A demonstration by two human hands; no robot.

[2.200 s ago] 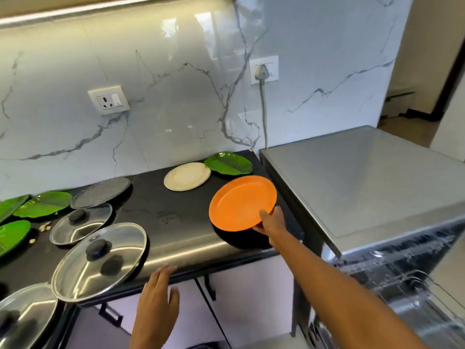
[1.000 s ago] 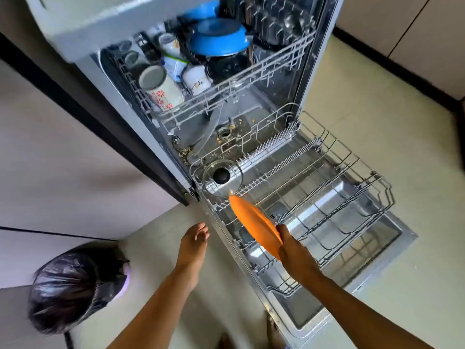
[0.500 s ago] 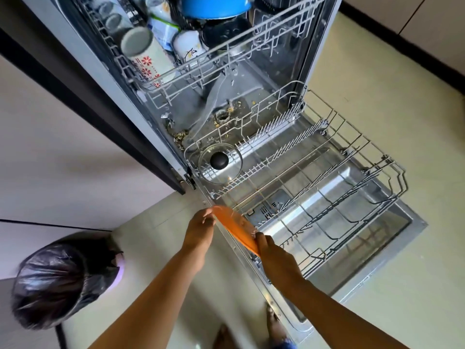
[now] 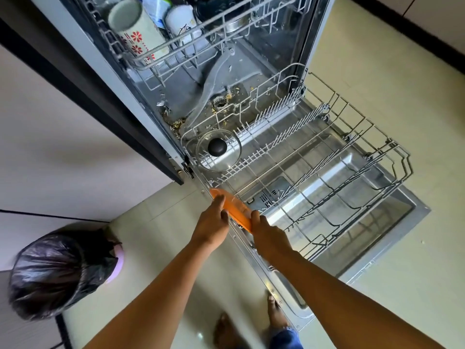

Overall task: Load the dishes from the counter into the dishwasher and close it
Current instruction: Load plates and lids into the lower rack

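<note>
An orange plate point(image 4: 235, 209), seen nearly edge-on, hangs over the near left side of the pulled-out lower rack point(image 4: 334, 177) of the open dishwasher. My left hand point(image 4: 212, 226) grips its far left rim. My right hand point(image 4: 268, 235) grips its near edge. A glass lid point(image 4: 218, 150) with a black knob lies in the rack's back left corner. The upper rack point(image 4: 176, 50) holds mugs, one with red flowers point(image 4: 137, 31).
The dishwasher door point(image 4: 372, 250) lies flat, open over the tiled floor. A bin lined with a black bag point(image 4: 57, 270) stands at the left. Food bits lie on the tub floor near the spray arm point(image 4: 216, 79). My bare feet point(image 4: 274, 313) stand beside the door's edge.
The plate came off the counter and down to the lower rack. In the last half second my left hand closed on its rim and the view moved nearer.
</note>
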